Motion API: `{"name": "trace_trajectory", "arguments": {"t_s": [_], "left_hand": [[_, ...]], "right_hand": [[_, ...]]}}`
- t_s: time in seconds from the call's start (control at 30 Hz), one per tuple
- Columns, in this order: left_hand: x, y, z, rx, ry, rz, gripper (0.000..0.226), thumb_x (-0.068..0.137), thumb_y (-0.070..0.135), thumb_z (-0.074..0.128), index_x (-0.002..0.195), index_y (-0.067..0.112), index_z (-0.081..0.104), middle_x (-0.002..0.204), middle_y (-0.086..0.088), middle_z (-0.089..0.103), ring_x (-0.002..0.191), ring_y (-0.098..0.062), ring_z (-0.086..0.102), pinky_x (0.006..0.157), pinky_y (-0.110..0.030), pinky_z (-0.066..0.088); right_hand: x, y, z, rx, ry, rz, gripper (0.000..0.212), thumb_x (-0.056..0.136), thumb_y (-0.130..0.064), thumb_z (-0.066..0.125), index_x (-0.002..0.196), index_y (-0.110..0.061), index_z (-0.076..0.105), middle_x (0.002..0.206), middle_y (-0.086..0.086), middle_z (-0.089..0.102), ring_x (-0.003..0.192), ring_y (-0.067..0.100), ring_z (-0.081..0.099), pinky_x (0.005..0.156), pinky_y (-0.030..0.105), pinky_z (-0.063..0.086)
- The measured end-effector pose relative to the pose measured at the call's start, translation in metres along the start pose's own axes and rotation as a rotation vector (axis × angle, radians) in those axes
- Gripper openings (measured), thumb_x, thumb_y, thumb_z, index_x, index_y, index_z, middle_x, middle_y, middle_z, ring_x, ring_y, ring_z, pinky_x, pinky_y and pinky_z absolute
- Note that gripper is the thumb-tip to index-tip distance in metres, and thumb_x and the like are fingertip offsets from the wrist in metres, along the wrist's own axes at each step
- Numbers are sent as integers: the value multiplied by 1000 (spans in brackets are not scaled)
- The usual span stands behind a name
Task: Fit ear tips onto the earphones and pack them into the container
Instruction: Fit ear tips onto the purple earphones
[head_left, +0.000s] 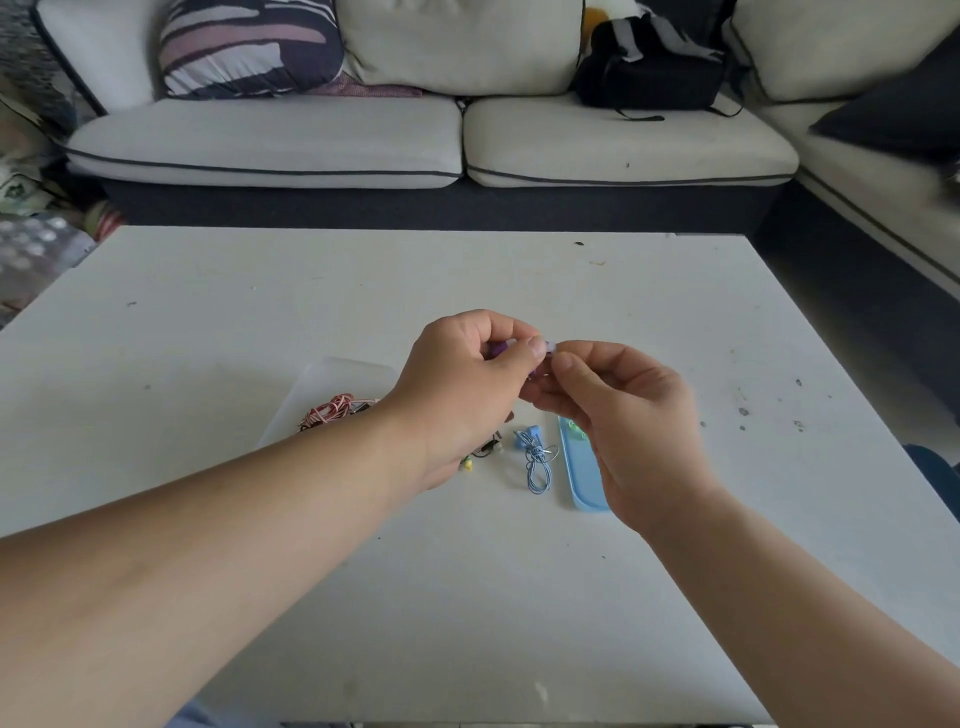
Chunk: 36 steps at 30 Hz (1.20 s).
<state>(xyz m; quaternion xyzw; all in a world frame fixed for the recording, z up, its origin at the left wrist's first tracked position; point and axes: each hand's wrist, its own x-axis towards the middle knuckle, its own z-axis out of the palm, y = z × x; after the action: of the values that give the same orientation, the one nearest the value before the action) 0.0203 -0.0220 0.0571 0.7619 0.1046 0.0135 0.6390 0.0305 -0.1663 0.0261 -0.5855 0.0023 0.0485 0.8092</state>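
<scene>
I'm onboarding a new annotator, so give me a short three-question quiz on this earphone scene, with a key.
1. True or false: the blue earphones lie coiled on the table, in neither hand.
2. Which colour is the earphone that the left hand grips? A) purple B) green C) orange
3. Fill in: the right hand pinches a white ear ____.
Key: 1 true; 2 A, the purple earphone; 3 tip, the ear tip.
</scene>
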Motion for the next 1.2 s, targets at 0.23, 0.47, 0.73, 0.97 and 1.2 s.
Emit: {"name": "trace_trajectory", "arguments": {"t_s": [0.23, 0.47, 0.73, 0.97, 1.2], "left_hand": [[2, 1, 1, -23, -39, -14, 10, 98, 22, 68, 92, 24, 75, 80, 2, 73, 51, -4, 59, 50, -19, 45], [2, 0, 4, -20, -28, -11, 9, 98, 23, 68, 92, 24, 75, 76, 6, 72, 53, -7, 57, 51, -21, 46], [5, -2, 7, -39, -15, -25, 7, 97, 23, 69, 97, 21, 75, 77, 5, 73, 50, -3, 58, 49, -19, 45], [5, -1, 2, -43, -49, -57, 10, 99, 23, 66, 97, 21, 75, 78, 7, 75, 50, -5, 57, 51, -22, 45], [5, -3, -5, -77, -117, -98, 11, 99, 21, 67, 96, 18, 78, 81, 0, 75, 58, -16, 58, 53, -27, 45]], "right_hand": [[3, -1, -3, -36, -44, 16, 16, 100, -5, 61, 98, 8, 70, 90, 22, 74, 84, 31, 73, 82, 41, 58], [4, 1, -3, -94, -28, -19, 16, 102, -5, 57, 95, 6, 67, 87, 15, 75, 79, 28, 72, 81, 40, 59], [2, 1, -3, -61, 0, -17, 12, 99, -3, 62, 95, 5, 70, 90, 18, 76, 83, 29, 75, 82, 39, 59], [2, -5, -3, -41, -22, 19, 12, 96, -2, 65, 97, 8, 69, 91, 21, 77, 84, 33, 77, 85, 44, 61], [6, -8, -8, -36, -54, 61, 7, 96, -1, 63, 97, 6, 64, 91, 28, 74, 82, 40, 76, 77, 42, 61]]}}
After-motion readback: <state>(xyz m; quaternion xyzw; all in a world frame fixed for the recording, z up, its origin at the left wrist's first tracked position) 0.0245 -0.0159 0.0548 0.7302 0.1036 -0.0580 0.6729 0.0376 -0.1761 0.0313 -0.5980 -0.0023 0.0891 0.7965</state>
